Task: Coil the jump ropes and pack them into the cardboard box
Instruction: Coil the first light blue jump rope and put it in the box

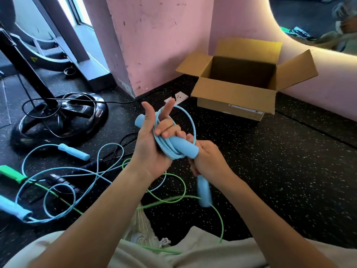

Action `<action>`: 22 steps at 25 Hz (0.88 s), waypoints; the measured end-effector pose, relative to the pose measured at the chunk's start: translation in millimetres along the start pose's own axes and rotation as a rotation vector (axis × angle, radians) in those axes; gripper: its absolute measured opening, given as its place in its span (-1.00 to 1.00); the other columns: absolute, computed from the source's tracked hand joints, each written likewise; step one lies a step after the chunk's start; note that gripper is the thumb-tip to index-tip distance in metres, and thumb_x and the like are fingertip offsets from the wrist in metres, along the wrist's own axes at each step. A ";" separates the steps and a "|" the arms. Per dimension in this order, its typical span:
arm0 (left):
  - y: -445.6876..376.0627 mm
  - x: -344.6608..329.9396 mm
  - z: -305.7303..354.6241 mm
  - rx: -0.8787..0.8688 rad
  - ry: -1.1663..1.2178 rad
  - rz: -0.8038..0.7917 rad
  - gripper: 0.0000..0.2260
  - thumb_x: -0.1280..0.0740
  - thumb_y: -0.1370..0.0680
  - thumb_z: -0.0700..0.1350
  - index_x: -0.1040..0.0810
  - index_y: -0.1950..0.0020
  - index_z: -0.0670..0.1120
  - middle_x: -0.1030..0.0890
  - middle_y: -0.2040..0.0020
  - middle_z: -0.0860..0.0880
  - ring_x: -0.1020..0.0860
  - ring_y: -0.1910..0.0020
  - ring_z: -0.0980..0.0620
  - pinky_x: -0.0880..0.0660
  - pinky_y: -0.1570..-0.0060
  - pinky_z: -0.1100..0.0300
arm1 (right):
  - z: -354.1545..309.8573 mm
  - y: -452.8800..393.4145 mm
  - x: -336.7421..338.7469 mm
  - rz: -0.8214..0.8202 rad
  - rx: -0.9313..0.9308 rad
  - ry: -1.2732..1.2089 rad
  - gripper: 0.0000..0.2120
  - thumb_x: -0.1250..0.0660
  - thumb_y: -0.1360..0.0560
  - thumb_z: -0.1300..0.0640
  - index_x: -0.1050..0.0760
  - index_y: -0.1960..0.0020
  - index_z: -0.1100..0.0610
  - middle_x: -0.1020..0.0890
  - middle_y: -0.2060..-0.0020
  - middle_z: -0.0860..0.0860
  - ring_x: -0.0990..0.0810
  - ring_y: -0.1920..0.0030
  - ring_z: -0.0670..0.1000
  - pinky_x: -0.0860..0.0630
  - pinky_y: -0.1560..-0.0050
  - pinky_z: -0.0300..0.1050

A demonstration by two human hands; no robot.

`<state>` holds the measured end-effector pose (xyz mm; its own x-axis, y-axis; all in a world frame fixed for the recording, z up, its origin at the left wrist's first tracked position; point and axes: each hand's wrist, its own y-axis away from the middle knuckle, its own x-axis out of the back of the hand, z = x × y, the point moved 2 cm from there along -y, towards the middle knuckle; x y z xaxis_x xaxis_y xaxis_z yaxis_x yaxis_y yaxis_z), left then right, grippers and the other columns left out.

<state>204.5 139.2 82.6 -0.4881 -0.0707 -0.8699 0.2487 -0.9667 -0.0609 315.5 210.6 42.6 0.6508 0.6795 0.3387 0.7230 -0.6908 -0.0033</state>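
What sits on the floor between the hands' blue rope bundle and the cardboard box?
Head view: only bare speckled black floor lies between the coiled blue jump rope and the cardboard box. A white wall socket plate sits left of the box, off that line.

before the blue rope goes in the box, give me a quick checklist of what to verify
1. Cord coiled: ok, the blue jump rope loops round the left hand.
2. First handle secured: ok, the left hand's fingers hold it against the coil.
3. Second handle tucked in: not ok, it hangs blurred below the right hand, which grips the cord.
4. Cardboard box open: ok, all flaps are out.
5. Box empty: cannot tell, its bottom is in shadow.
6. Free of the green jump rope: cannot tell, the green cord passes near the hanging handle.
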 end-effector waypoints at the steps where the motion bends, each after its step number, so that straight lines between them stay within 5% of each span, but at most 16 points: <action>1: -2.3 -0.7 0.5 -0.068 -0.012 0.084 -0.51 -0.19 -0.53 0.32 -0.67 -0.06 -0.03 -0.35 0.53 0.09 -0.42 0.49 0.18 -0.50 0.12 0.21 | 0.2 1.4 -3.0 -0.042 -0.025 0.055 -0.44 -0.11 -0.65 -0.07 -0.50 0.41 0.18 -0.55 0.54 0.08 -0.42 0.53 0.09 -0.39 0.39 -0.02; 3: -6.6 -0.1 5.4 -0.205 -0.078 0.226 -0.54 -0.14 -0.57 0.30 -0.66 -0.06 0.00 -0.32 0.51 0.10 -0.38 0.47 0.19 -0.47 0.17 0.25 | 0.3 4.7 -6.3 -0.124 -0.059 0.145 -0.49 -0.14 -0.67 -0.06 -0.62 0.30 0.17 -0.55 0.53 0.02 -0.38 0.53 -0.03 -0.34 0.38 -0.07; 6: -7.1 8.5 14.9 -0.362 -0.373 0.353 -0.60 -0.19 -0.56 0.25 -0.62 -0.14 0.00 -0.33 0.46 0.11 -0.37 0.41 0.17 -0.47 0.10 0.23 | -4.9 10.9 -13.2 -0.312 -0.139 0.067 -0.74 -0.31 -0.61 -0.05 -0.54 0.07 0.15 -0.66 0.38 0.03 -0.56 0.45 -0.02 -0.48 0.33 -0.09; 9: -0.4 15.4 22.9 -0.557 -1.168 0.287 -0.73 -0.36 -0.57 0.10 -0.62 -0.15 -0.04 -0.48 0.39 0.15 -0.45 0.38 0.16 -0.48 0.25 0.22 | -17.4 16.5 -13.2 -0.408 -0.123 0.214 -0.68 -0.40 -0.56 0.01 -0.44 -0.28 -0.01 -0.65 0.13 0.04 -0.63 0.43 0.01 -0.57 0.41 -0.11; 12: -3.7 18.6 12.4 -0.476 -1.715 0.135 -0.96 -0.45 -0.52 0.01 -0.67 0.09 0.07 -0.62 0.30 0.23 -0.56 0.30 0.26 -0.45 0.21 0.36 | -33.4 14.5 7.2 -0.408 0.073 0.588 -0.69 -0.45 -0.48 -0.03 -0.58 -0.22 -0.06 -0.67 0.14 -0.06 -0.64 0.28 -0.04 -0.57 0.26 -0.10; 16: -3.7 28.9 -5.6 0.067 -1.515 0.226 -0.61 -0.39 -0.57 -0.06 -0.55 0.48 0.06 -0.51 0.52 0.12 -0.44 0.51 0.19 -0.38 0.41 0.29 | -44.8 14.7 44.8 -0.305 0.146 0.485 -0.75 -0.66 -0.28 0.04 -0.70 0.08 0.02 -0.64 0.33 -0.31 -0.56 0.36 -0.25 -0.42 0.35 -0.38; 22: -0.5 16.4 -2.7 0.215 -0.946 0.221 -0.78 -0.47 -0.47 -0.02 -0.59 0.26 -0.14 -0.56 0.38 -0.09 -0.52 0.43 -0.01 -0.48 0.39 0.16 | -38.4 12.8 55.9 -0.038 0.170 -0.173 -0.44 -0.66 -0.20 0.11 -0.54 -0.14 0.11 -0.63 0.24 -0.08 -0.61 0.24 -0.12 -0.61 0.16 -0.21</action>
<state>198.7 139.2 67.1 -0.9385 -0.3314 -0.0967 0.3034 -0.9254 0.2271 352.3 230.3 97.5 0.6420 0.7464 0.1753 0.7667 -0.6226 -0.1570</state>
